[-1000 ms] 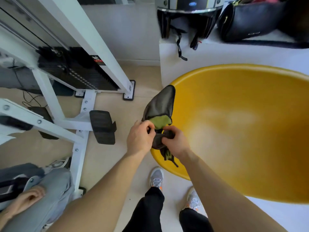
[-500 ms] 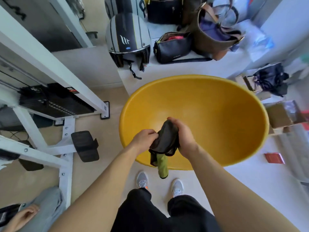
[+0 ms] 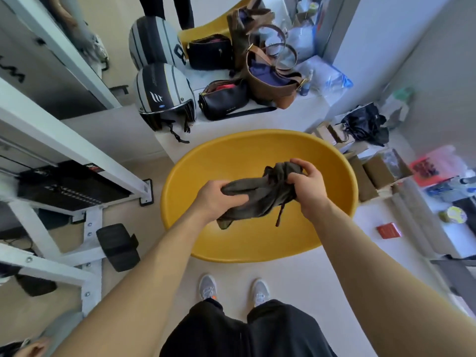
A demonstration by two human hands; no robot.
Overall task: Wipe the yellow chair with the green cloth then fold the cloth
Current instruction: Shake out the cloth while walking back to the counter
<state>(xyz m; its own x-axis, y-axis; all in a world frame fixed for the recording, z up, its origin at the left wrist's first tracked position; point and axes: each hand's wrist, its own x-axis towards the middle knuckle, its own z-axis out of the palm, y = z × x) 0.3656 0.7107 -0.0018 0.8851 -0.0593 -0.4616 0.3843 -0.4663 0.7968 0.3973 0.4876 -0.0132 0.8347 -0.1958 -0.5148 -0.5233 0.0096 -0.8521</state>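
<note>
- My left hand (image 3: 219, 197) and right hand (image 3: 306, 186) were both clenched on the green cloth (image 3: 257, 194), holding it bunched between them at frame centre.
- Half a second earlier the hands were close together with the cloth hanging down; now they had drawn apart, stretching it out.
- It hung above the yellow chair (image 3: 332, 228), not touching it as far as I could tell.
- I judged folding had begun.

Rear helmet (image 3: 154, 42): large numeral "8" on side, 11 o'clock.
Front helmet (image 3: 164, 94): white logo mark, lettering illegible.
</note>
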